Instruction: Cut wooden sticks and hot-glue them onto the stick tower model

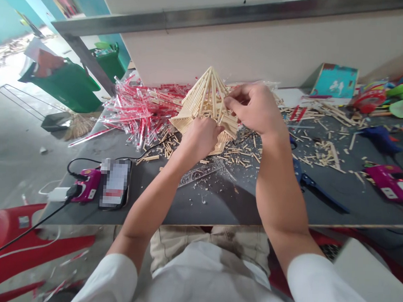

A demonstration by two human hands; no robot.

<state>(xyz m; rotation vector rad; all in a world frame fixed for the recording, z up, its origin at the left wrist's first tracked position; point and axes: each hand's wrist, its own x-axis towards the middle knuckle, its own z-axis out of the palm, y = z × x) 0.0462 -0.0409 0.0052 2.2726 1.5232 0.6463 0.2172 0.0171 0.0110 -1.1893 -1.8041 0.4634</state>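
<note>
Someone at the bench has a pyramid-shaped model (206, 97) of pale wooden sticks sitting on a dark tabletop (201, 209), with both hands right on it. The right hand (254, 109) pinches the sticks on the model's right side, fingers curled in. The left hand (200, 142) is pressed against the near lower edge, but its fingers are hidden, so I can't tell if it's gripping. A heap of red-and-clear plastic straws (139, 114) sits just left, with loose stick bits (242, 155) scattered around and blue-handled pliers (316, 191) off to the right.
</note>
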